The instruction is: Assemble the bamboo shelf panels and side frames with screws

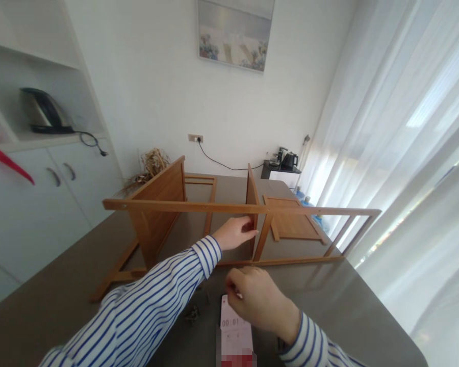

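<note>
A wooden rack frame [214, 207] lies on its side on the table, with a wide slatted panel [160, 191] at its left end and a narrower shelf board [251, 191] standing across its middle. My left hand [235, 233] reaches under the upper rail, its fingers closed at the edge of the shelf board. My right hand [258, 298] is closed above a phone [235, 334] that displays a timer. Whatever sits in its curled fingers is hidden. Small screws or fittings [192, 315] lie in a loose pile left of the phone.
A separate wooden panel [296, 219] lies flat behind the frame's right part. Dried plants [153, 163] are beyond the table's far left. A kettle [44, 112] stands in the wall cabinet. White curtains [413, 127] hang along the right side.
</note>
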The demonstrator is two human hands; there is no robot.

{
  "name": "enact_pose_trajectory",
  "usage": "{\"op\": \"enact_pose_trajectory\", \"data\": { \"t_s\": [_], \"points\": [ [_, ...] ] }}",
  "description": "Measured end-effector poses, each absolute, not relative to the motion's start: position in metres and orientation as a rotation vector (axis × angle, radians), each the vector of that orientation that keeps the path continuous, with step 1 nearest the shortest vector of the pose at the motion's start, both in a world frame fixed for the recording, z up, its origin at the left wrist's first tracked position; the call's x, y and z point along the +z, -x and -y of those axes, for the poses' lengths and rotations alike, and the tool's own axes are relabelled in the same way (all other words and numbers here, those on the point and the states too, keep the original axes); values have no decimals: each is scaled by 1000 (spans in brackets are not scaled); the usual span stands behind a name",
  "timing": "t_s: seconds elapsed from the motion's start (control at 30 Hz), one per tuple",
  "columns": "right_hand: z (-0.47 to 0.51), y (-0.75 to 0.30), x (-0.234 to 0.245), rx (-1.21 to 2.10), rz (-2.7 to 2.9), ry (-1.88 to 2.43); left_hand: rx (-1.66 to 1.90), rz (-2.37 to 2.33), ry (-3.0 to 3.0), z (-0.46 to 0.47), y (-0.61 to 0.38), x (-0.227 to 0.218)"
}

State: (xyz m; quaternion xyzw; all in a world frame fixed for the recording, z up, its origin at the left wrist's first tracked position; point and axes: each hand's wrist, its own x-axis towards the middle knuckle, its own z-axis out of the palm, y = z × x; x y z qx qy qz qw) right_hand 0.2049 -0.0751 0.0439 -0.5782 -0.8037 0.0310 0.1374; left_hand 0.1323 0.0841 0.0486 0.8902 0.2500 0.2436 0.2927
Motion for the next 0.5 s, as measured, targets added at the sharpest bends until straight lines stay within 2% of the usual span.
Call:
{"op": "enact_pose_trajectory", "data": {
  "t_s": [0.3,0.5],
  "points": [
    [89,-272,84,54,1684,1509,727,-818,-2461,-77,-141,46],
    [80,-283,91,-85,1480,1532,699,-744,-2484,-75,-142,47]
  ]
}}
